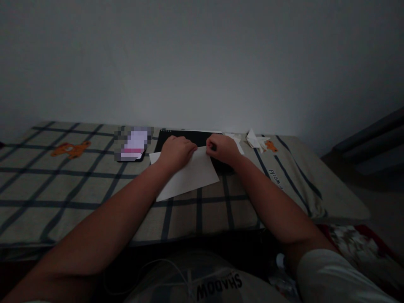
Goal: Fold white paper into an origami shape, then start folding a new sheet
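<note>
With both our left hand point(175, 152) and right hand point(221, 149) curled shut on the far edge of the white paper point(189, 174) at frame centre, we judge uneven pressing on the soft checked bedding point(63, 185) could skew the crease.

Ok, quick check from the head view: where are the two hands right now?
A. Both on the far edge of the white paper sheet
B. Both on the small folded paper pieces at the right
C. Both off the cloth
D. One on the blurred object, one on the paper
A: the left hand and right hand both press the far edge of the white paper sheet, which lies over a black pad.
</note>
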